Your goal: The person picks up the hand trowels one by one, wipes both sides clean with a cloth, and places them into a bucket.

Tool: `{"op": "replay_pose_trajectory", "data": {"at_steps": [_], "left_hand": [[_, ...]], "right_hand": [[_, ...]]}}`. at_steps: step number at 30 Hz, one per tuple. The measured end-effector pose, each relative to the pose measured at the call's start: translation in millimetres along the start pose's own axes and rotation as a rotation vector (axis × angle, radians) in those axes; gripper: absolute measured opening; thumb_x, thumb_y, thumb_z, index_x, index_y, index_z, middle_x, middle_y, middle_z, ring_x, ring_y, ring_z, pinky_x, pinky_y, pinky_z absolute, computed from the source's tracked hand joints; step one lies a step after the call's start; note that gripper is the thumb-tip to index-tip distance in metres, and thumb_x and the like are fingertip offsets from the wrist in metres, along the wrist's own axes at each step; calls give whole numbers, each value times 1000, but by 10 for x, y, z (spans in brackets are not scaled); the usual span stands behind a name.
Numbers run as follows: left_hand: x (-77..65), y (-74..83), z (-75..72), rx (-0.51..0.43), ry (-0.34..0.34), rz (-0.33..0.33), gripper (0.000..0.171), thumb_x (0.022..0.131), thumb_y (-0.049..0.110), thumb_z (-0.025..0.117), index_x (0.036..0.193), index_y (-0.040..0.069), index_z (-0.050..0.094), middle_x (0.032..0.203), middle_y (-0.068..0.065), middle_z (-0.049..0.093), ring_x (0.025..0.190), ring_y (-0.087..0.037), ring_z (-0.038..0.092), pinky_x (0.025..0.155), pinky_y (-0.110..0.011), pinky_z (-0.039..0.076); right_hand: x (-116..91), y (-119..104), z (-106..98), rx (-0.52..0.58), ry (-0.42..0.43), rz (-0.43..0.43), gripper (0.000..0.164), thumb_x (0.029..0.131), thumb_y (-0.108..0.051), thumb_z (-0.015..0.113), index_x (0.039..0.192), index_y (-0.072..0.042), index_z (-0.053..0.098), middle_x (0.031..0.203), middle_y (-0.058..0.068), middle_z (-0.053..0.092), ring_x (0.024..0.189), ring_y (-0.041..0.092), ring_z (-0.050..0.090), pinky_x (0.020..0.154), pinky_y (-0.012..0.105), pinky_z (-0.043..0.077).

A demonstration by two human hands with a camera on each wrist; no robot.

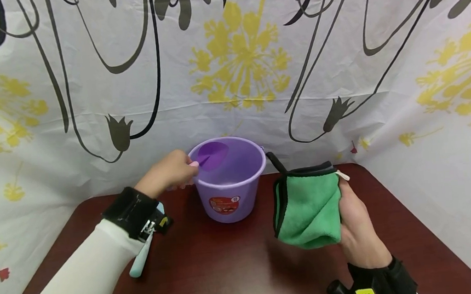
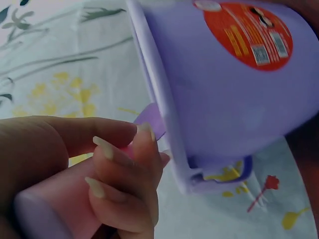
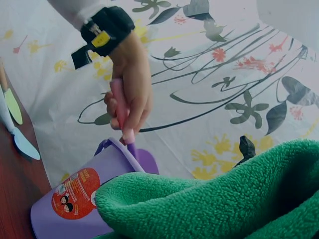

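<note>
1. Gripping the pink handle (image 3: 118, 99) of the purple scoop (image 1: 216, 152), the left hand (image 1: 173, 172) has its fingers curled round it, just left of the bucket (image 1: 248, 194).
2. The right hand (image 1: 358, 225) pinches the folded green cloth (image 1: 311, 210) by its right edge, above the table (image 1: 233, 272), to the right of the bucket and nearer.
3. The scoop's blade is at the bucket's mouth, past the left rim; how deep it reaches I cannot tell.
4. Handling the scoop well here, I judge, asks for a firm hold and a slow wrist, with the blade kept off the rim. The bucket looks light enough to tip if knocked, so the cloth is best held well apart from it.
5. The scoop's long axis runs from the handle at left to the blade at right; the blade end points right and slightly far, and seems to dip.
6. The cloth shows a broad face to the near side, with no clear long axis; its black loop (image 1: 276, 162) points far left.
</note>
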State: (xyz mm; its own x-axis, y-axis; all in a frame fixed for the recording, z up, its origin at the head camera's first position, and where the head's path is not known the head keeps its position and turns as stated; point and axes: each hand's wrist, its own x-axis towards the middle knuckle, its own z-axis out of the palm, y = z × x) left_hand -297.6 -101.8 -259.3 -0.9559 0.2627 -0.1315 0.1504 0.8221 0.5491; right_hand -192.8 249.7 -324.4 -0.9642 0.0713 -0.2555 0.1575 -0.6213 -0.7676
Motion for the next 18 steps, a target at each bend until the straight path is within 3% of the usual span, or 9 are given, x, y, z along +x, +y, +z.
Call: {"op": "replay_pose_trajectory", "data": {"at_steps": [2, 4, 7, 9, 11, 13, 15, 18], "left_hand": [[59, -12, -11, 16, 17, -2, 38, 99, 21, 47, 67, 6, 60, 53, -1, 54, 45, -12, 45, 45, -25, 39], [106, -12, -10, 46, 42, 3, 36, 97, 19, 49, 64, 9, 59, 53, 0, 54, 45, -11, 46, 47, -24, 39], [152, 24, 1, 125, 83, 12, 31, 93, 18, 52, 63, 11, 54, 59, -2, 55, 50, -13, 49, 51, -25, 40], [171, 72, 10, 175, 102, 10, 27, 92, 18, 55, 65, 12, 51, 65, -4, 55, 54, -16, 50, 54, -26, 41], [186, 125, 19, 211, 120, 2, 24, 90, 18, 56, 68, 13, 49, 70, -6, 55, 59, -18, 51, 56, -27, 41], [210, 165, 36, 232, 146, -14, 24, 90, 19, 58, 69, 13, 50, 73, -7, 56, 62, -19, 53, 57, -28, 41], [240, 193, 62, 239, 178, -35, 22, 87, 19, 62, 69, 12, 53, 75, -7, 61, 63, -20, 57, 56, -29, 43], [293, 203, 111, 278, 245, -47, 16, 83, 17, 67, 72, 11, 58, 81, -9, 67, 71, -22, 61, 57, -32, 46]], "right_hand": [[7, 22, 10, -19, -67, -30, 21, 101, -57, 41, 107, -38, 47, 113, -26, 40, 120, -9, 37, 107, 12, 33], [14, 45, 30, -21, -134, -65, 27, 100, -58, 41, 120, -41, 46, 122, -27, 38, 123, -9, 36, 108, 12, 32], [26, 74, 64, -14, -192, -89, 48, 100, -58, 42, 145, -48, 31, 139, -31, 33, 127, -10, 36, 111, 11, 31], [31, 84, 77, 12, -225, -93, 53, 102, -53, 44, 150, -47, 25, 143, -31, 31, 126, -11, 38, 110, 11, 33], [33, 89, 79, 34, -255, -93, 47, 103, -48, 47, 148, -44, 33, 138, -29, 39, 121, -10, 45, 108, 11, 38], [38, 91, 80, 38, -280, -100, 32, 104, -45, 48, 136, -39, 46, 124, -25, 49, 110, -7, 52, 103, 12, 43], [39, 96, 75, 36, -285, -96, 19, 105, -42, 49, 122, -35, 51, 111, -21, 51, 102, -5, 55, 99, 12, 45], [43, 106, 75, -3, -268, -80, 13, 105, -41, 49, 114, -33, 51, 105, -21, 48, 99, -5, 53, 97, 12, 44]]}}
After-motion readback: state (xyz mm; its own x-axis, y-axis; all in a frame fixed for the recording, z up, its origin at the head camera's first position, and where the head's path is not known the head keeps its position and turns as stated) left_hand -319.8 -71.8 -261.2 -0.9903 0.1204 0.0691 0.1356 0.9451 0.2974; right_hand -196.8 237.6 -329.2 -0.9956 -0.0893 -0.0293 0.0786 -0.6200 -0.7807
